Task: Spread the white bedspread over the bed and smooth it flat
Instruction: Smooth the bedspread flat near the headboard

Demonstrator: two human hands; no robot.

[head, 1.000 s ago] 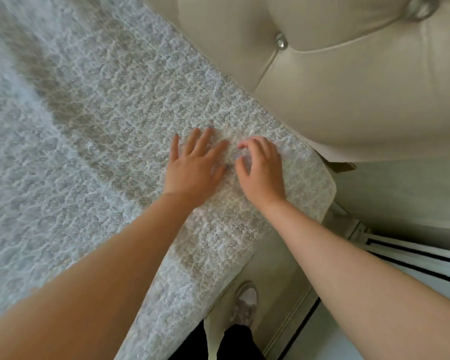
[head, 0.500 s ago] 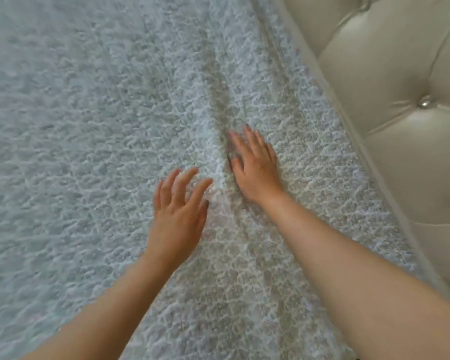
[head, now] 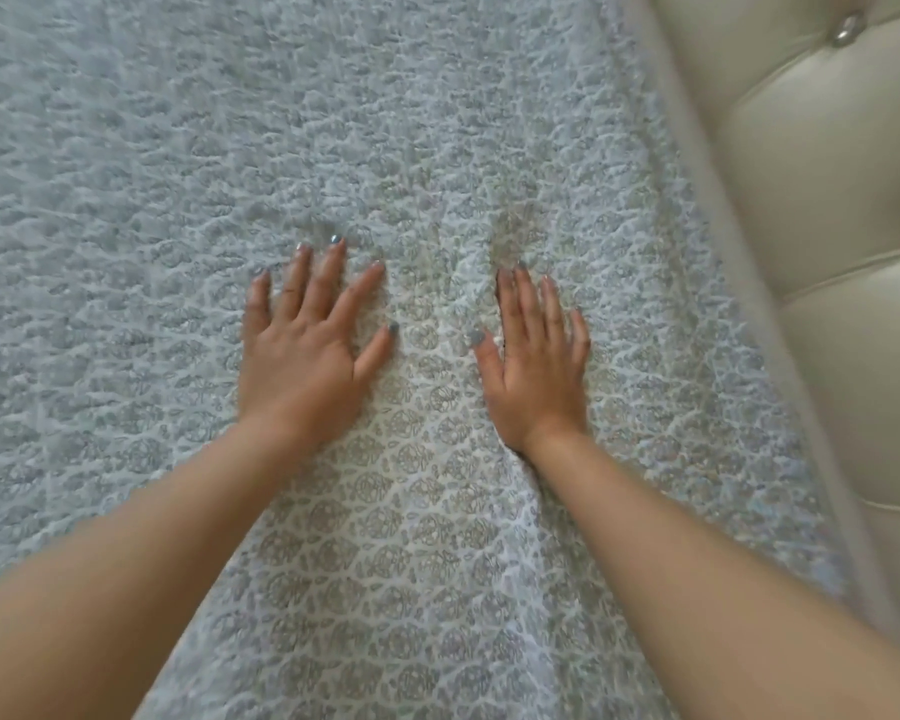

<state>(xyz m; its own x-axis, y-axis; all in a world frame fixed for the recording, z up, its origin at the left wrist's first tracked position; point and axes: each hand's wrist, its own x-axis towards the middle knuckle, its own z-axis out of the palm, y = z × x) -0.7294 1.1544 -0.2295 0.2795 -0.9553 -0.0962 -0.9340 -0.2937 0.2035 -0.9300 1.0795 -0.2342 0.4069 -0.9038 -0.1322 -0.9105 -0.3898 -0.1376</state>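
Where the bedspread [head: 167, 163] lies: spread over the bed, right edge along the tufted headboard [head: 822, 241].
Left hand [head: 302, 356]: flat on it, fingers straight, splayed.
Right hand [head: 539, 376]: flat, fingers straight, close together.
Open room: wide cloth leftward and ahead.

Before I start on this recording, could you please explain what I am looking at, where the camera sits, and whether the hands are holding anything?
There is no machine here: a person works with bare hands, and the single picture comes from a wide-angle camera worn on their head, looking forward and down. The left hand and the right hand lie flat, palms down and apart from each other, on the white bedspread, a textured cover that fills most of the view. Neither hand holds anything; the fingers are straight and rest on the cloth. On the right stands a cream padded headboard with a shiny button.
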